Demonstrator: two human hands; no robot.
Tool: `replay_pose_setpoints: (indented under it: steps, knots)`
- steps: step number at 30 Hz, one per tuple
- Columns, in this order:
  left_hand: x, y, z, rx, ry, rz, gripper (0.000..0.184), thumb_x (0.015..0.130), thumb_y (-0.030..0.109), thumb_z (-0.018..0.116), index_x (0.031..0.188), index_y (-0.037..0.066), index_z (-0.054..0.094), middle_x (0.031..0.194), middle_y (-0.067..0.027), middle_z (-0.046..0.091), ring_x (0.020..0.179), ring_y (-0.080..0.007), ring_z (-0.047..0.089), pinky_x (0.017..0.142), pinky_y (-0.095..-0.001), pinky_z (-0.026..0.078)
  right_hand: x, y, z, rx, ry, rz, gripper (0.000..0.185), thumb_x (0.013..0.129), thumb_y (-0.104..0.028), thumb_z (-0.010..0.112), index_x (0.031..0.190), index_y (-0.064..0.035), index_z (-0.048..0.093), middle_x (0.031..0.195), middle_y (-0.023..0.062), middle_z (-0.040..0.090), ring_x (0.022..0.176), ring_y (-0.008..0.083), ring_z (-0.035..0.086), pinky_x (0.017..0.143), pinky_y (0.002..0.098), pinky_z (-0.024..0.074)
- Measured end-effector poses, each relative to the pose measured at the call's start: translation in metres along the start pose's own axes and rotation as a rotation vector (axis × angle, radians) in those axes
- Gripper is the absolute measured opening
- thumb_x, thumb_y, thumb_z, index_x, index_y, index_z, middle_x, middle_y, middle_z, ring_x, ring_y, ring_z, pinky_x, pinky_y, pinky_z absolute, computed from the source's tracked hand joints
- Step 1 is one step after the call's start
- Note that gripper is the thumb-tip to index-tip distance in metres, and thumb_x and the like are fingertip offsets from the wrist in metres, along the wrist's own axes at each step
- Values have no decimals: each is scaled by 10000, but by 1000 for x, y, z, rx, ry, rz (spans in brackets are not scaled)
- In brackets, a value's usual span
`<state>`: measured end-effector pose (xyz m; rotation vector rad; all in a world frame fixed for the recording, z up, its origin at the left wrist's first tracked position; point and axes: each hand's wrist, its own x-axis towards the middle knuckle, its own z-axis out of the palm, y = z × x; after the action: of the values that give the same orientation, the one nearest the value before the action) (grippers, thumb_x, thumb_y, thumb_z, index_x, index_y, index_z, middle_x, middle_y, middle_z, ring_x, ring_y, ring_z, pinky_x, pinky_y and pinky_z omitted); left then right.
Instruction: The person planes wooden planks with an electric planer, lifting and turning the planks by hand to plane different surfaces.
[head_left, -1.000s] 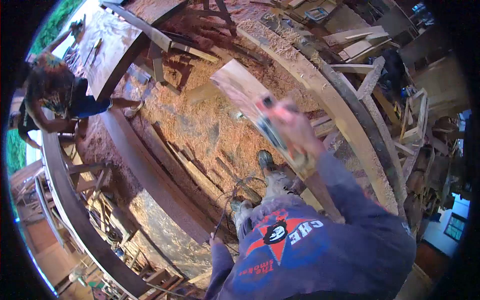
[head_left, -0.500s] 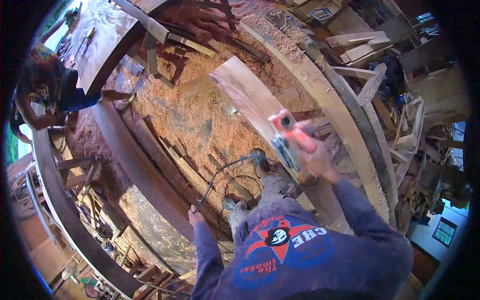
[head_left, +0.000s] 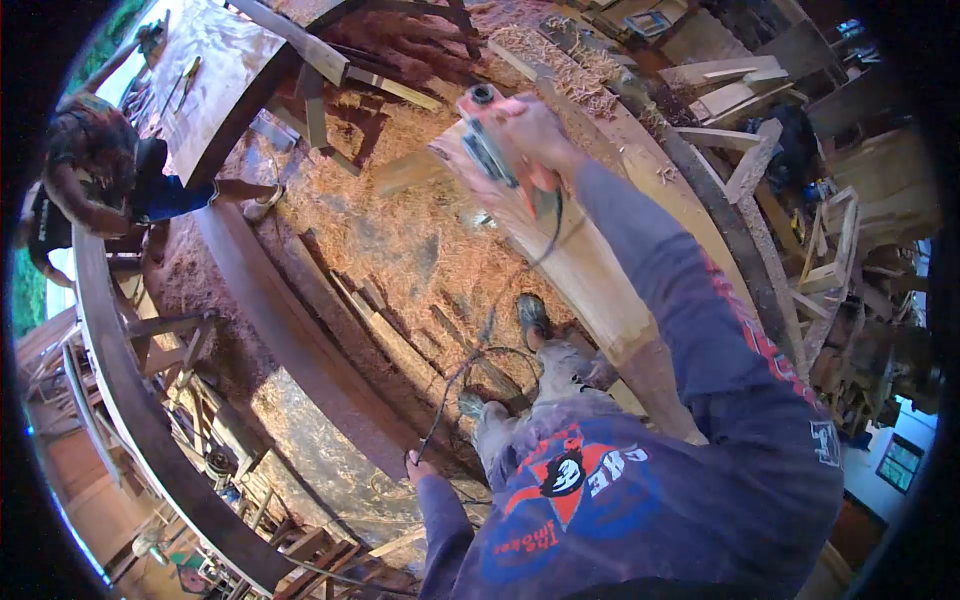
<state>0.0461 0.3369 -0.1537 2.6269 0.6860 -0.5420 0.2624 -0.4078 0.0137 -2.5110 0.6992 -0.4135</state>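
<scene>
My right hand (head_left: 543,132) grips a red electric planer (head_left: 488,158) near the far end of a long wooden plank (head_left: 590,275). The planer is slightly blurred and rests on or just over the plank's face; I cannot tell which. A black power cord (head_left: 557,230) trails from its rear and loops down across the floor. Low and to the left, my left hand (head_left: 421,467) is closed around that cord, beside a long dark curved beam (head_left: 290,330).
Wood shavings (head_left: 390,250) cover the floor around my feet. A curved timber (head_left: 690,200) with shavings runs along the right. Another person (head_left: 95,165) stands at the far left, near a broad slab (head_left: 205,75). Stacked lumber (head_left: 735,85) lies at upper right.
My right hand has pushed the planer forward along the plank, from its near part toward the far end. My left hand, still holding the cord, has shifted slightly right and down.
</scene>
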Motion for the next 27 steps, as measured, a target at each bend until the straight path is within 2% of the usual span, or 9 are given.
replay_pose_setpoints:
  steps: [4,8,11,14,16,19,22,26,27]
  knots:
    - [29,-34,18,-109,-25,-66,635,999,556,429,1086,-31,657,1000,-299,674,975,-497,608,871,-516,467,38,-50,-14,149,12,-60,621,893,-643,509,979,-63,715,1038,208,703,966,340,694,837,412,559]
    - [21,-57,8,-272,74,-64,691,995,597,381,1064,-30,663,981,-311,671,970,-524,603,850,-529,472,87,-23,39,198,-14,102,575,933,-593,491,984,-71,726,991,201,715,934,330,701,823,418,561]
    - [5,-57,-6,15,36,25,683,997,585,383,1030,-35,666,957,-317,671,965,-541,595,843,-543,466,16,-47,-27,77,-158,207,493,974,-536,498,1052,-111,736,951,187,720,909,296,705,843,399,550]
    - [-12,-13,-24,253,-113,-87,642,1004,553,409,950,-36,660,876,-287,679,898,-484,625,810,-516,481,-77,-15,-53,85,-143,-71,367,986,-458,551,1177,-190,714,1074,129,684,859,219,679,793,343,553]
    - [5,-16,-12,129,-160,-21,597,1004,524,438,948,-32,648,871,-268,678,865,-437,627,792,-497,488,-167,-44,-103,200,55,-135,278,1001,-292,518,1218,-198,664,902,159,634,799,315,654,755,416,532]
    - [33,21,0,6,-203,78,528,1008,482,471,1007,-21,629,919,-243,678,862,-385,632,799,-472,496,-290,-34,-167,223,37,-67,229,934,-240,645,1094,-80,678,965,151,682,927,307,681,801,417,534]
    - [44,90,4,81,-160,129,503,1012,462,475,1098,-12,620,1000,-234,679,907,-379,636,836,-463,496,-394,-11,-183,287,-202,577,284,868,-245,719,1059,-37,687,891,151,699,832,309,686,748,393,531]
    - [54,144,14,184,-143,211,540,1010,507,467,1068,-6,626,972,-256,671,896,-383,635,844,-458,486,-360,-8,-179,302,-236,605,353,823,-293,752,1057,-36,691,836,156,719,777,330,708,720,410,540]
    - [52,152,15,155,-151,192,540,1013,502,465,1058,-10,631,961,-258,671,896,-386,635,838,-459,484,-336,-16,-176,334,-235,602,390,799,-260,757,1090,-13,679,876,144,714,792,260,682,735,386,535]
